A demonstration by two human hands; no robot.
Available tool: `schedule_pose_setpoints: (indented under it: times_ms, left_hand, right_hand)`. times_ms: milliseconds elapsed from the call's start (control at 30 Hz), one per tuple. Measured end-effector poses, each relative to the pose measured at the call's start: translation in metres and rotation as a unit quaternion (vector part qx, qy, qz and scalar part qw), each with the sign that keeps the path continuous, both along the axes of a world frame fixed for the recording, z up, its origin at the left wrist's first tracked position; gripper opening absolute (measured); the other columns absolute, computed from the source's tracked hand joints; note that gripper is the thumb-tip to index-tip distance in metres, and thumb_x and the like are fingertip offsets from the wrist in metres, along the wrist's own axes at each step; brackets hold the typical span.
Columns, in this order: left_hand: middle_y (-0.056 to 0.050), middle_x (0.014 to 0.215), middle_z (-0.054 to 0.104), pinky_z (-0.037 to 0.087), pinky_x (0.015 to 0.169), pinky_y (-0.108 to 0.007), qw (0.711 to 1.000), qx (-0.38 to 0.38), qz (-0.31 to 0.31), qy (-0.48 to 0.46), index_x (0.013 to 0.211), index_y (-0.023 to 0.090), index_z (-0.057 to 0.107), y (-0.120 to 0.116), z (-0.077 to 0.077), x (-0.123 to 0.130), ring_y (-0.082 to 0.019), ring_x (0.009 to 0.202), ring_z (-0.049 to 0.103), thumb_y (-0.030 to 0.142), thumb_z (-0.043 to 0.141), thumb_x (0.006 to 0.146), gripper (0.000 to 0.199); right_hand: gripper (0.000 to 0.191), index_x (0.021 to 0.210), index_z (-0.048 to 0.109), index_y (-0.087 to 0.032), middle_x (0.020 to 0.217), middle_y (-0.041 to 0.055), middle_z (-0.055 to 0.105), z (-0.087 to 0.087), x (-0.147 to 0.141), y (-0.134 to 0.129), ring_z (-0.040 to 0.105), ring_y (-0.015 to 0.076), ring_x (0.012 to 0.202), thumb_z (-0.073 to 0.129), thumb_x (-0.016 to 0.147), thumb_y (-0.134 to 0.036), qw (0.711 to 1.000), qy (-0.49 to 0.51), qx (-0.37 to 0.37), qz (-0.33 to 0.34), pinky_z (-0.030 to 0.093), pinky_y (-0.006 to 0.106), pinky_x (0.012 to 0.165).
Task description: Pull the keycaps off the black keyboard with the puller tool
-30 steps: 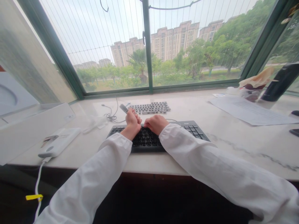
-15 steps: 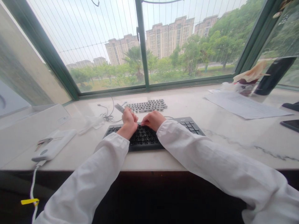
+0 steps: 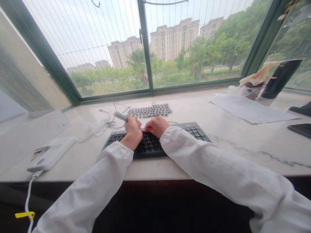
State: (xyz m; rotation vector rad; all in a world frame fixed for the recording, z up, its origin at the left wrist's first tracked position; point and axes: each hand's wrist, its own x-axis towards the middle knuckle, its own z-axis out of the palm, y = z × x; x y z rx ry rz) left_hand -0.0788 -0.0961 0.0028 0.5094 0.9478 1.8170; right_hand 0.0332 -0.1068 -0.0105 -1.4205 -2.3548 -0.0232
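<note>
A black keyboard (image 3: pixel 152 149) lies in front of me, its middle keys bare of caps; the number pad on the right still has its caps. My left hand (image 3: pixel 133 128) is closed around a slim grey tool (image 3: pixel 120 116) whose end sticks out up and to the left; its kind does not show. The left wrist rests over the left half of the keyboard. Close beside it, my right hand (image 3: pixel 157 125) has its fingers pinched together at the upper key rows, and what they hold is hidden. Behind the hands, loose keycaps (image 3: pixel 152 110) stand in rows.
A thin coiled cable (image 3: pixel 109 123) and clear plastic (image 3: pixel 92 131) lie left of the keyboard. Farther left are a white power bank (image 3: pixel 54 153) with keys on it and a white box (image 3: pixel 48 126). Paper sheets (image 3: pixel 252 109), a black cylinder (image 3: pixel 282 79) and a phone (image 3: pixel 301 130) are at the right.
The grey tool in my left hand has swung lower and points more to the left. My right hand stays at the upper key rows. The whole view has shifted slightly.
</note>
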Motion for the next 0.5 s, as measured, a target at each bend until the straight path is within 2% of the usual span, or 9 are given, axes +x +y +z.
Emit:
schedule_pose_setpoints:
  times_ms: [233,500]
  left_hand:
    - [0.010,0.044,0.023,0.020,0.035,-0.018,1.000,0.024,-0.012,0.016,0.057,0.021,0.023,0.0037,-0.0032,0.0006,-0.003,0.034,0.021,0.017,0.050,0.078,0.034]
    - [0.010,0.043,0.021,0.019,0.035,-0.019,1.000,0.017,-0.008,0.014,0.056,0.021,0.023,0.0052,-0.0046,0.0001,-0.004,0.033,0.020,0.016,0.049,0.077,0.034]
  right_hand:
    - [0.027,0.096,0.074,-0.024,0.087,0.0099,0.072,0.0039,-0.0033,-0.0082,0.065,0.0221,0.084,0.051,0.088,-0.034,0.997,-0.072,0.017,-0.007,0.044,0.030,0.074]
    - [0.022,0.095,0.074,-0.032,0.088,0.0016,0.073,-0.0003,0.0005,-0.0018,0.064,0.0189,0.086,0.058,0.083,-0.041,1.000,-0.004,-0.012,-0.006,0.043,0.026,0.076]
